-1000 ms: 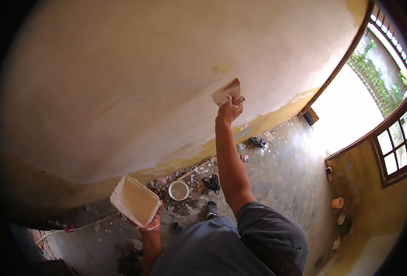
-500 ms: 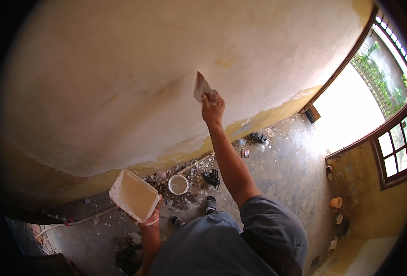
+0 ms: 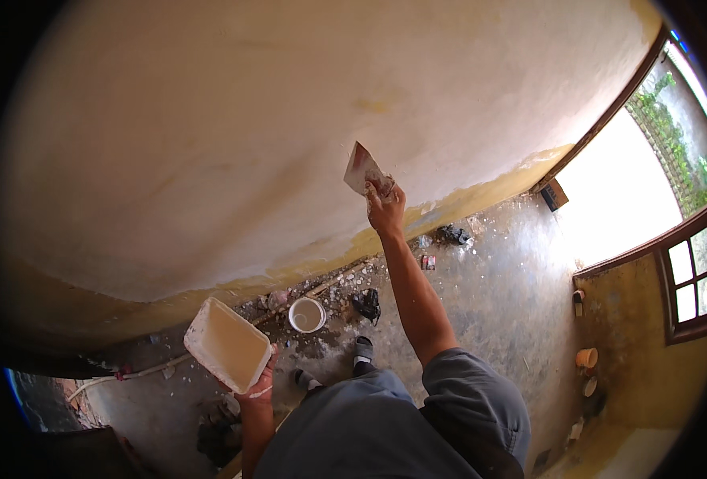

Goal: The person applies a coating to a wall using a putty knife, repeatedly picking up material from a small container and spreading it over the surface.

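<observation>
My right hand (image 3: 385, 207) grips a flat, wide scraper blade (image 3: 360, 166), smeared with pale paste, at the face of the whitish plastered wall (image 3: 194, 128). The wall carries faint darker streaks and a small yellow patch. In my left hand (image 3: 259, 383), low at the left, is a rectangular plastic tub (image 3: 226, 345) with smooth cream-coloured paste inside and a crusted rim. My left fingers curl round its near right side, partly hidden by it.
A white bucket (image 3: 307, 315), black bag (image 3: 367, 307) and pipe (image 3: 142, 374) lie among debris along the wall's foot. My sandalled feet (image 3: 363, 350) stand nearby. An orange pot (image 3: 586, 358) sits at the right wall, below a barred window (image 3: 693, 283); a bright doorway (image 3: 609, 184) opens at upper right.
My right hand and the blade swept left across the wall, turning more upright, then shifted slightly down and right. The tub in my left hand moved a little left in the view.
</observation>
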Demonstrator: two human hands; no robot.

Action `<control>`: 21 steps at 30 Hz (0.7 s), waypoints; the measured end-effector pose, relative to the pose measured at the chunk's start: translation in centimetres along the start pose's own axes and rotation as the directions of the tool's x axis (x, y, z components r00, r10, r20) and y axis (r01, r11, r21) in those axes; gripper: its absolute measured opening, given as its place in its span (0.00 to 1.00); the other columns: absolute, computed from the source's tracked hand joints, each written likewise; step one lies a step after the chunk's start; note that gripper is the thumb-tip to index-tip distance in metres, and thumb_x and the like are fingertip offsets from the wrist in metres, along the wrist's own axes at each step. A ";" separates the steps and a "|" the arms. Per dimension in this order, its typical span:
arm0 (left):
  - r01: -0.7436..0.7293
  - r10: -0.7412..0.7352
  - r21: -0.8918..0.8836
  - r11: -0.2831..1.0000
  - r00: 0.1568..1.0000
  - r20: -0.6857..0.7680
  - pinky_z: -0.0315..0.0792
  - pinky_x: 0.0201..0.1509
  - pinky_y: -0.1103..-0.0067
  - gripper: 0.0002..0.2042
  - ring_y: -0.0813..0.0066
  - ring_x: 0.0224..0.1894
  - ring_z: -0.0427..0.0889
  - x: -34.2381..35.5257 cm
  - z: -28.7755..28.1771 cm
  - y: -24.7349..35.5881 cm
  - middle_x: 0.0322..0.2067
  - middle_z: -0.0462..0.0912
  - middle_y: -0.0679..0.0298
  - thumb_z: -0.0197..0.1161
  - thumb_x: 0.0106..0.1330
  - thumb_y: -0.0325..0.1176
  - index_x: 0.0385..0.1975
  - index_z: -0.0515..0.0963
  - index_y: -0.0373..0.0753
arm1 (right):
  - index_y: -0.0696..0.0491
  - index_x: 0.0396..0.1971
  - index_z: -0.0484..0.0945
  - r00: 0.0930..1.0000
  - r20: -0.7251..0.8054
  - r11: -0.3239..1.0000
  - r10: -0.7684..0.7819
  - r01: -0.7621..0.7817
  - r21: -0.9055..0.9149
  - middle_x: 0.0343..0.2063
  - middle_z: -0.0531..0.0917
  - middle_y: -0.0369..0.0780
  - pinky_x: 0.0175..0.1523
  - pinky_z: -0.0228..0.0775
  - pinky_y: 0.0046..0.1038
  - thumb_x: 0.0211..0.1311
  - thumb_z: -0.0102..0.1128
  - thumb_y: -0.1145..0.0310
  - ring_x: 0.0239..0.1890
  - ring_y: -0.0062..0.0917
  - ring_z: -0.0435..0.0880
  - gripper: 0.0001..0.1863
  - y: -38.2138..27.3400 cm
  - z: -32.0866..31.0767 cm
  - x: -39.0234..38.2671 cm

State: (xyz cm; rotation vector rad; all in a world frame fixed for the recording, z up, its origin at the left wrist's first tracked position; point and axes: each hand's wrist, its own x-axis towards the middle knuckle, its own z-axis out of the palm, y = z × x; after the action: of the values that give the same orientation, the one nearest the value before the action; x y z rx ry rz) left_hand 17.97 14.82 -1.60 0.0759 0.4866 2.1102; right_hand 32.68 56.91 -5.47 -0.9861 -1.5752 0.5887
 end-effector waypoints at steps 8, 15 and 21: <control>-0.060 0.056 0.039 0.997 0.993 0.108 0.64 0.61 0.40 0.33 0.47 0.64 0.68 1.0 0.7 -1.1 0.64 0.68 0.57 0.53 0.65 0.60 0.68 0.61 0.50 | 0.56 0.52 0.73 0.400 -0.126 0.392 0.908 -0.702 0.594 0.41 0.82 0.39 0.33 0.74 0.28 0.52 0.64 0.73 0.35 0.29 0.83 0.24 18.5 -2.5 0.2; -0.058 0.065 0.109 0.992 0.996 -0.063 0.59 0.63 0.38 0.35 0.49 0.64 0.69 0.4 -0.2 -0.9 0.64 0.69 0.62 0.51 0.64 0.65 0.68 0.60 0.54 | 0.64 0.47 0.74 0.962 0.090 0.934 0.258 -0.272 0.231 0.36 0.82 0.45 0.48 0.72 0.30 0.60 0.64 0.73 0.40 0.28 0.81 0.17 5.6 2.3 0.0; -0.064 0.077 0.067 0.996 0.976 -0.202 0.59 0.63 0.39 0.35 0.50 0.64 0.69 0.0 0.3 -1.7 0.65 0.68 0.62 0.50 0.65 0.65 0.68 0.60 0.53 | 0.58 0.45 0.73 0.590 -0.062 0.477 0.805 -0.581 0.660 0.38 0.80 0.38 0.37 0.75 0.27 0.58 0.61 0.76 0.35 0.23 0.79 0.15 14.5 -0.1 -0.2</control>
State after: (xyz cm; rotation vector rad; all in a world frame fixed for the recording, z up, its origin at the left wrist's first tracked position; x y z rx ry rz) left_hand 19.35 15.71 -1.95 -0.0916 0.6786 2.1842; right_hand 36.84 64.34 -17.16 -1.1599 -0.4797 1.3018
